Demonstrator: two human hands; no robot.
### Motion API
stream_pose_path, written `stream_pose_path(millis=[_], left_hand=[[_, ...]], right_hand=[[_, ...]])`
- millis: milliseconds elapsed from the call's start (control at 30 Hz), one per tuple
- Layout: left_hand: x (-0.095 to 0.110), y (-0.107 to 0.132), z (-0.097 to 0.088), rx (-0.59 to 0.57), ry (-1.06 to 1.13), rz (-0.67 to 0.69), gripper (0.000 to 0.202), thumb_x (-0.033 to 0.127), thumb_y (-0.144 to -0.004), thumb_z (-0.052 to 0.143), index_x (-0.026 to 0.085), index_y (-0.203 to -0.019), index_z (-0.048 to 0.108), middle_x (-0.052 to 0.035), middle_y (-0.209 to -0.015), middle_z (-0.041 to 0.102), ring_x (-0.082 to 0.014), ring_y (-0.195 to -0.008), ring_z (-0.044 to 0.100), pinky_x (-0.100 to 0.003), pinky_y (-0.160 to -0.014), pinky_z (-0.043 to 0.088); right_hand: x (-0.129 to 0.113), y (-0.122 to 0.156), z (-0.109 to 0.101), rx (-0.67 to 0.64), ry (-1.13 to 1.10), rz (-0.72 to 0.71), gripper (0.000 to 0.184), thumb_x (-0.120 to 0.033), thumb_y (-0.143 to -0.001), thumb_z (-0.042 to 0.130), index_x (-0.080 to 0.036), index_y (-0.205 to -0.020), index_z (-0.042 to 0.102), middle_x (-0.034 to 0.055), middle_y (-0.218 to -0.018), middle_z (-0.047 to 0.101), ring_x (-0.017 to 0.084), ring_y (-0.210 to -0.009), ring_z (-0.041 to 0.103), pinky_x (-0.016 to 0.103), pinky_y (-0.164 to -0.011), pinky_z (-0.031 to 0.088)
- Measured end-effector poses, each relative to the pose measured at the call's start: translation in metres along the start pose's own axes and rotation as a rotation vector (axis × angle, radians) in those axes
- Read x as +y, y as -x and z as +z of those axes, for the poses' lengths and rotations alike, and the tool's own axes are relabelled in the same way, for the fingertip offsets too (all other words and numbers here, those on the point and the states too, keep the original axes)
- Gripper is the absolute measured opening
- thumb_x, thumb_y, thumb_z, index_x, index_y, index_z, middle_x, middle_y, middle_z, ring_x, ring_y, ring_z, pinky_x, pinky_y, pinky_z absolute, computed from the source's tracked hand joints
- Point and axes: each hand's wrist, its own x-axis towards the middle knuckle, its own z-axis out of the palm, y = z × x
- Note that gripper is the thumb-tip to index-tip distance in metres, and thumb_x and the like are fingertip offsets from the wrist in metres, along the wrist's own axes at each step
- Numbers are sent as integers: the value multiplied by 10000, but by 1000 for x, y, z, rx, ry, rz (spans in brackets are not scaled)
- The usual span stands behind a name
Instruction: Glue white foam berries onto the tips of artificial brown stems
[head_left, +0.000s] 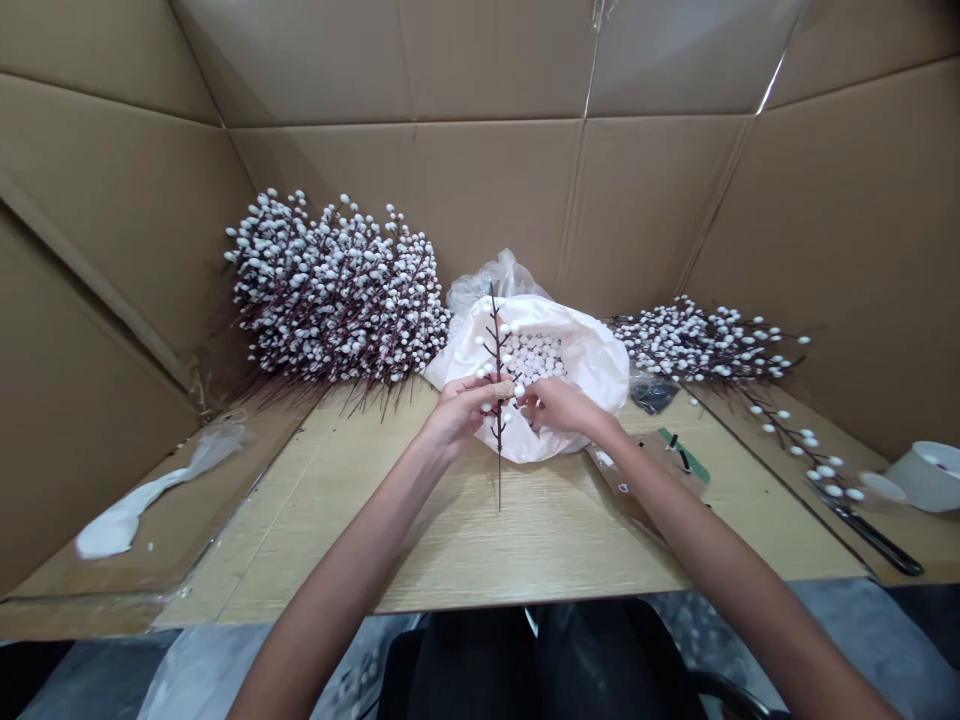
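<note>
My left hand is closed around a thin brown artificial berry stem, held upright with its bare end pointing down. Small white berries tip several of its side twigs, while the upper twigs look bare. Close beside the stem, my right hand has its fingers pinched together at a white berry; the fingertips are partly hidden. Both hands are over the front of an open white plastic bag, in which many loose white berries lie.
A big pile of berry stems lies at the back left, a smaller pile at the right. Scissors, a white cup and a green-edged board are also on the right. Cardboard walls surround the table.
</note>
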Motion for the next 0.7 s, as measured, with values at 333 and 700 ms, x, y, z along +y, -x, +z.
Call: stream_pose_path(millis=[333,700], left_hand=[[-6,3,6,-31,33,-2,239,151,-464,830,108,-641,674,13,-589,613,-80,-529,528,-214,-527,378],[-6,7,10,-16,11,46,212,168,-472,810,125,-601,647,11,-603,601,-88,-545,542,-217,-541,400]], right_hand=[[0,3,8,-46,57,8,277,3,-634,529,-136,-823,677,63,-777,682,140,-650,548,212,-548,327],[8,12,-3,115,-193,-43,107,-259,-820,562,-152,-818,562,61,-833,643,147,-747,593,245,-650,431]])
